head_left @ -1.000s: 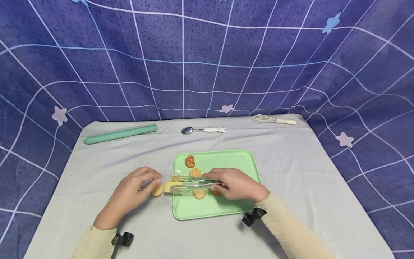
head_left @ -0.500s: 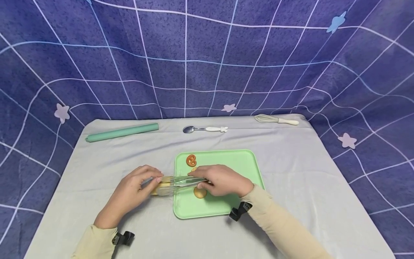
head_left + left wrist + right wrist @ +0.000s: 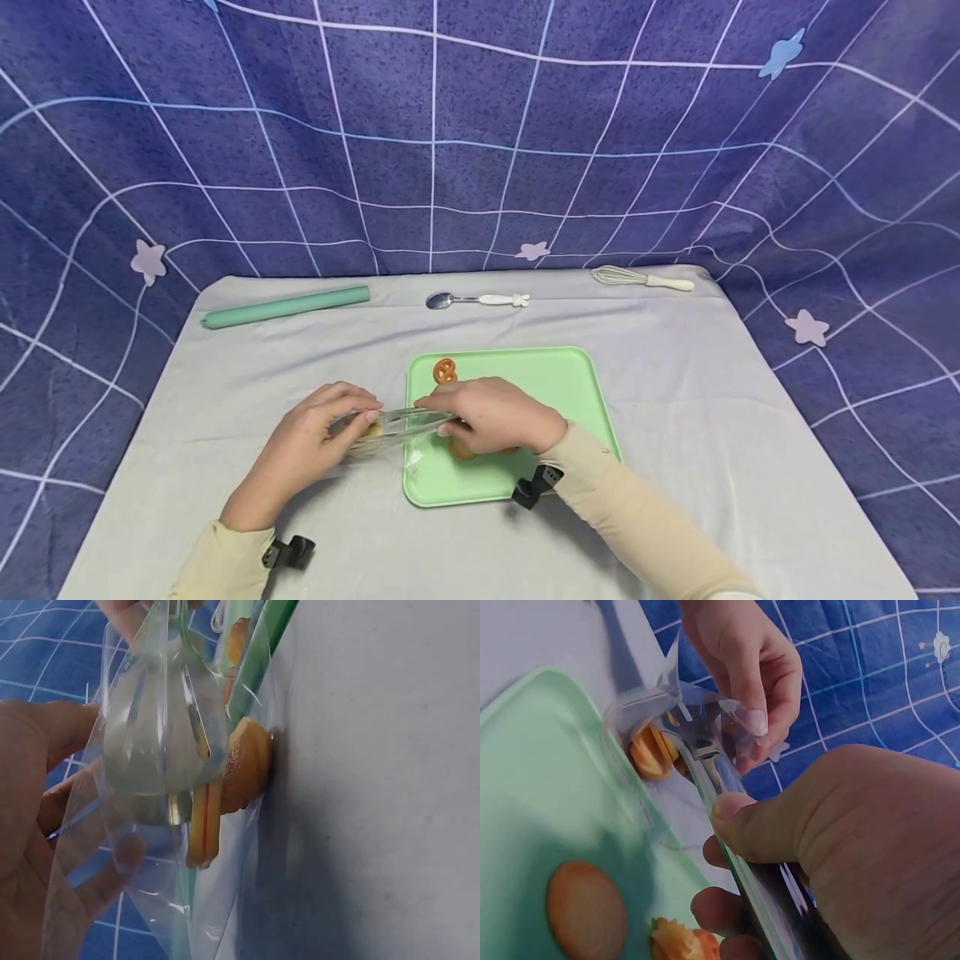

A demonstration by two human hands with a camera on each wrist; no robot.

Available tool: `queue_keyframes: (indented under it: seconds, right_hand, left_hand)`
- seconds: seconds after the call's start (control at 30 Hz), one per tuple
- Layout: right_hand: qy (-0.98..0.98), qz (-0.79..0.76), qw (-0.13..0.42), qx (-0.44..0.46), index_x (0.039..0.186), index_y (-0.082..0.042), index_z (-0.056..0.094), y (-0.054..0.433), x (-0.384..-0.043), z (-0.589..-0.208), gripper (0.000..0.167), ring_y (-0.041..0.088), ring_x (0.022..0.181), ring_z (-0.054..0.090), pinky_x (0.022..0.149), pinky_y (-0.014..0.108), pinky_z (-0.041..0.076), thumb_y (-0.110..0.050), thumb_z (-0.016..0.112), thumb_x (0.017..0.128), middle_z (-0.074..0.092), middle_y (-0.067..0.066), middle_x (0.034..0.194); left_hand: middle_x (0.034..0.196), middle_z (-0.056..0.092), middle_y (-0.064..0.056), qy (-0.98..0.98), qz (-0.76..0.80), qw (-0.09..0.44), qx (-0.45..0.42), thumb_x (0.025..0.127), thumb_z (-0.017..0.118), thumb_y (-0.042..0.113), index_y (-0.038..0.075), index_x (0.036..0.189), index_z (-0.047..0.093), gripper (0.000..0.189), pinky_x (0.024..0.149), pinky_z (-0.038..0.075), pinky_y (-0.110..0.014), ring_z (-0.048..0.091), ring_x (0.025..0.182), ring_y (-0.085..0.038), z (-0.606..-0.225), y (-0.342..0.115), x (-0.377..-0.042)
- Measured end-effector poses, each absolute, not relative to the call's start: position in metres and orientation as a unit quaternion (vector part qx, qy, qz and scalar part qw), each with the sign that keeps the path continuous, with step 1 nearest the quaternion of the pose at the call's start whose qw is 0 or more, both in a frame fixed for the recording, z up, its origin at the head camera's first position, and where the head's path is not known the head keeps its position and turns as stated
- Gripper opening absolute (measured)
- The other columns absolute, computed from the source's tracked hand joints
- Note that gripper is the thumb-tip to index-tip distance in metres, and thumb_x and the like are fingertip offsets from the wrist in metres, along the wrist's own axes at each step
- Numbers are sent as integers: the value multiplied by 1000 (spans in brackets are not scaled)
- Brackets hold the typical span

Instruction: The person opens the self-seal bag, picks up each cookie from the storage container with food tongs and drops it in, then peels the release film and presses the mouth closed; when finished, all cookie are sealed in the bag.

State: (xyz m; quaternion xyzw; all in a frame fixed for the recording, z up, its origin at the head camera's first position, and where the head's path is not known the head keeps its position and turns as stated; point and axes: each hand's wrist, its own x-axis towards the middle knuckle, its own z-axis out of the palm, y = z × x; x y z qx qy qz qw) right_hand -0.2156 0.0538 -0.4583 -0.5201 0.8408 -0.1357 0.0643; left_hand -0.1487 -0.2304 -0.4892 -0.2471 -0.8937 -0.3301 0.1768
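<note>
My left hand (image 3: 300,442) pinches the rim of a clear plastic bag (image 3: 206,915) left of the green tray (image 3: 540,367). My right hand (image 3: 498,414) grips metal tongs (image 3: 707,754), whose slotted heads reach into the bag. Through the plastic in the left wrist view, a flat sandwich cracker (image 3: 204,825) shows at the tong heads, with a thick golden cookie (image 3: 251,765) beside it. On the tray, a pretzel-shaped cookie (image 3: 445,371) lies near the far left corner. A plain oval cookie (image 3: 587,909) and a swirled cookie (image 3: 673,941) lie nearby, partly under my right hand.
Along the table's far edge lie a green rolled cylinder (image 3: 285,307), a spoon (image 3: 480,300) with a white handle and a small whisk (image 3: 641,278). A blue gridded curtain (image 3: 480,125) hangs behind and around the pale tablecloth (image 3: 675,400).
My right hand has moved left across the tray, carrying the cracker in the tongs from the tray's left edge into the bag. My left hand has stayed in place on the bag.
</note>
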Motion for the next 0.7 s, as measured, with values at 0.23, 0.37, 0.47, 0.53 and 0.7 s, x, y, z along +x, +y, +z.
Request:
queue_keyframes:
  seconds: [0.23,0.37,0.47,0.53,0.7]
  right_hand:
    - [840,-127,63,-524,142,-16,61,44,-215,-455,46,3,109,61,90,27,52,-21,68,96,65,-7,128]
    - [841,-127,64,-522,143,-16,60,44,-215,-452,48,5,109,61,89,28,53,-22,69,96,65,-6,129]
    - [845,-128,64,-515,144,-16,58,52,-213,-452,49,8,119,59,94,31,52,-24,69,97,62,-4,136]
    - [849,-132,64,-507,145,-16,57,63,-211,-453,50,11,124,57,98,32,51,-24,68,97,59,-2,140]
    - [858,-159,64,-484,147,-14,55,103,-204,-455,51,10,101,64,91,33,53,-24,68,98,61,-3,137]
  left_hand:
    - [112,66,14,-895,-332,169,-246,93,78,16,26,108,76,19,84,48,-25,60,105,-6,-491,-231,-149]
    - [112,65,15,-897,-333,168,-238,93,77,15,23,107,77,16,82,48,-24,61,104,-6,-492,-232,-148]
    - [112,66,15,-896,-336,169,-236,93,77,15,20,106,78,14,82,49,-22,61,104,-6,-492,-231,-149]
    - [112,66,15,-894,-339,171,-237,93,77,14,21,106,77,15,85,49,-23,61,105,-6,-493,-231,-149]
    - [112,66,13,-890,-343,177,-241,91,78,11,21,107,77,18,93,46,-28,62,107,-10,-494,-231,-150]
